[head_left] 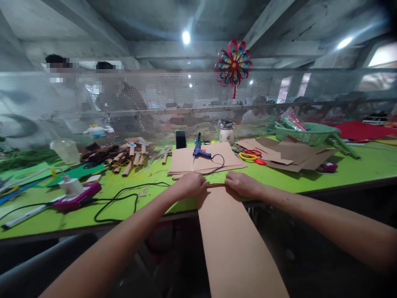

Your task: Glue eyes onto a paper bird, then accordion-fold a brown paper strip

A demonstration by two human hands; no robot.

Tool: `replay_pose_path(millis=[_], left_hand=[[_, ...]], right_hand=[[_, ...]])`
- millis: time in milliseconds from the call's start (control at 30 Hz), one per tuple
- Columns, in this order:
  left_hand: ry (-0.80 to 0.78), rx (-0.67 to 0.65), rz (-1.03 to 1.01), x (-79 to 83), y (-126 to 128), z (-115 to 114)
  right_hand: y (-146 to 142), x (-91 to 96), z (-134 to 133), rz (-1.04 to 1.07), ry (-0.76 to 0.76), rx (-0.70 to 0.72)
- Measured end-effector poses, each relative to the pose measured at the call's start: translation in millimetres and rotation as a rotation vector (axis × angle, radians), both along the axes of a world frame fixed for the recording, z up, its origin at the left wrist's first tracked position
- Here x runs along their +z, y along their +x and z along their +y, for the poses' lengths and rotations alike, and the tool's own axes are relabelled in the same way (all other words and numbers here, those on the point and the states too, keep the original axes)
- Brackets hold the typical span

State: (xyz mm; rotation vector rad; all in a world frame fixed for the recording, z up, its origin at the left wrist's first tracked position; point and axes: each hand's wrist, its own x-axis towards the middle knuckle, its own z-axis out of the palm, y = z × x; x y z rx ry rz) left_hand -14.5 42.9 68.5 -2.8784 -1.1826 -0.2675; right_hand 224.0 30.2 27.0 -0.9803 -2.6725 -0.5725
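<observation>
A long sheet of brown kraft paper (235, 244) hangs over the table's front edge toward me. My left hand (192, 184) grips its far left corner, fingers curled closed. At the far right corner, my right hand (243, 184) pinches the same sheet. The far edge between them looks slightly folded or curled up. Just beyond my hands lies a stack of brown paper (214, 161), and on it rests a blue glue gun (202, 152) with a black cord. Scissors with red and yellow handles (250, 155) lie to the right of the stack.
Brown paper pieces (288, 153) and a green basket (305, 133) occupy the right. Small paper rolls (133, 157), a purple power strip (79, 198) and black cables sit left. A lidded cup (226, 134) stands at the back before a perforated partition (173, 99). People are beyond it.
</observation>
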Motion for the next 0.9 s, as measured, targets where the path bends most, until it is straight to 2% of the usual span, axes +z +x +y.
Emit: replay_pose_path(millis=[100,233,333,433,533,700,900], left_hand=[[-0.129,0.122,-0.087,5.4,17.7,9.1],[-0.306,0.053,-0.188,-0.1,23.9,14.5],[-0.467,0.036,-0.325,-11.5,17.7,19.9],[-0.575,0.062,-0.441,-20.4,11.9,24.2],[-0.572,0.075,-0.502,-23.0,10.8,24.6],[-0.586,0.084,-0.574,-23.6,12.8,21.9],[-0.653,0.089,-0.619,-23.3,10.6,17.8]], right_hand=[[2.5,-3.6,-2.7,0.040,0.083,0.009],[2.6,-4.2,-4.7,0.051,0.129,0.032],[-0.3,-4.6,-4.1,0.115,0.086,0.018],[-3.3,-2.3,-2.6,0.325,-0.066,-0.002],[-5.2,6.7,1.0,0.534,-0.288,-0.004],[-11.1,20.2,12.3,0.605,-0.629,-0.053],[-17.2,12.0,15.4,0.802,-0.856,-0.007]])
